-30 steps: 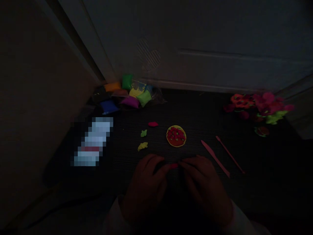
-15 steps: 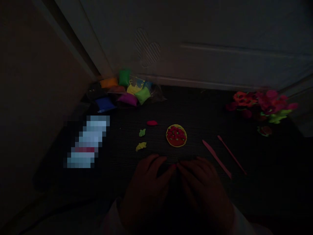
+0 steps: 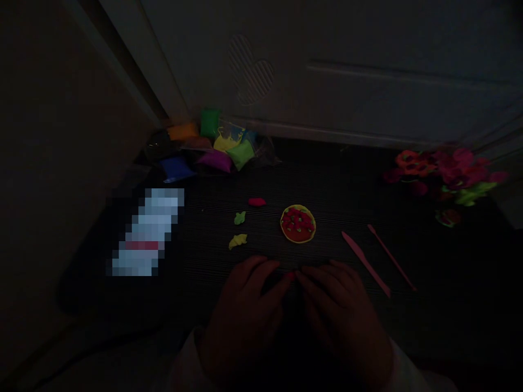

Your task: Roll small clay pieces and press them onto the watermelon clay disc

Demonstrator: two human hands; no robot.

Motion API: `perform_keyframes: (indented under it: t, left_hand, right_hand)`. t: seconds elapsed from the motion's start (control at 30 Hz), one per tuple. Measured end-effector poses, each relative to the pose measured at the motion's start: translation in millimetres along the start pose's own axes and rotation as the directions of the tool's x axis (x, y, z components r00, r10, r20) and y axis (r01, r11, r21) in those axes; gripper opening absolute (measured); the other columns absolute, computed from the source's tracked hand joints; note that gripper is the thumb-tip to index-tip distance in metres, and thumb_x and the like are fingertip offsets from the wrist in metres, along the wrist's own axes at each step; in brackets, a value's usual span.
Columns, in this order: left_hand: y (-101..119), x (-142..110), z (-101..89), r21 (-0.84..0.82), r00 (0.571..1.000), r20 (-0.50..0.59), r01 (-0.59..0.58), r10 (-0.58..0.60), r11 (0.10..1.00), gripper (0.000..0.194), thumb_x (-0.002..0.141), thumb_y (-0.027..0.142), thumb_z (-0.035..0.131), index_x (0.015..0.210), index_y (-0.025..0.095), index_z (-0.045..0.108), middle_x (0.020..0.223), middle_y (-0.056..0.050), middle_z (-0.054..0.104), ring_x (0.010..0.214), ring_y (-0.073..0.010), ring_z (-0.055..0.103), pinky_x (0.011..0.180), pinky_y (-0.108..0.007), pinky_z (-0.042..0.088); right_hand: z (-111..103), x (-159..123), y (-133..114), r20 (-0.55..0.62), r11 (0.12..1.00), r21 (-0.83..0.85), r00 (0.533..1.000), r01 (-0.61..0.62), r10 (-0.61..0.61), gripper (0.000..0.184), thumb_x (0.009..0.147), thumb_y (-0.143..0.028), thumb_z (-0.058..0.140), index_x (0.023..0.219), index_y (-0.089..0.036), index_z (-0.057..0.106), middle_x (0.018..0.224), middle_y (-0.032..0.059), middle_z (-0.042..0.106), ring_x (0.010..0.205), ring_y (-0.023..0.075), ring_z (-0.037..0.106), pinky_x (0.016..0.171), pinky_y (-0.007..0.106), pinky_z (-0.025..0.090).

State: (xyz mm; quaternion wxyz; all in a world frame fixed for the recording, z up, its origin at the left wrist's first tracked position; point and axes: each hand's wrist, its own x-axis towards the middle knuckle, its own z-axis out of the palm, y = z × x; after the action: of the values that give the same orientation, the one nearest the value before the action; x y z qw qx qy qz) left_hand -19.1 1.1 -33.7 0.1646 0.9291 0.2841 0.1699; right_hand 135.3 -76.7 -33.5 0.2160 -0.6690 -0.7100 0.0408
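Note:
In dim light, my left hand is closed, its thumb and fingers bent around a small red piece of clay. From the other side my right hand meets the piece with its fingers held together; both hands seem to work on it, though the fingertips are dark. Just beyond them lies a round red clay disc with a yellow rim and red and green bits on top. Left of it are a red clay lump, a green clay bit and a yellow clay bit.
Two pink modelling tools, a knife and a thin stick, lie at right. Colourful clay flowers stand at the far right. Several clay packets are heaped at the back left, behind a lit, blurred phone screen.
The view has shifted slightly, so the table things appear a little higher and farther right. Both hands keep nearly the same pose around the red clay piece.

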Motion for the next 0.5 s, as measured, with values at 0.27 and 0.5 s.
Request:
perform_keyframes:
  t: [0.27,0.5]
  left_hand:
    - [0.0,-0.9,0.4,-0.009,1.000,0.020,-0.003,0.004,1.000,0.033,0.074,0.013,0.045,0.104,0.021,0.055,0.107,-0.007,0.052,0.102,-0.0225,0.041,0.082,-0.038,0.043]
    - [-0.2,-1.8,0.9,-0.009,1.000,0.025,-0.003,0.003,1.000,0.034,0.076,0.014,0.043,0.108,0.023,0.053,0.108,-0.005,0.051,0.101,-0.0223,0.040,0.082,-0.039,0.043]
  right_hand:
    - [-1.8,1.8,-1.5,0.050,0.999,0.005,0.998,0.049,-0.049,0.028,0.079,-0.017,0.044,0.104,-0.018,0.056,0.098,0.0058,0.060,0.089,0.0188,0.050,0.085,0.043,0.037]
    - [-2.5,-0.4,0.8,-0.038,0.999,0.043,0.999,0.018,-0.016,0.023,0.078,-0.016,0.046,0.097,-0.015,0.058,0.094,0.0060,0.062,0.088,0.0194,0.051,0.085,0.044,0.036]
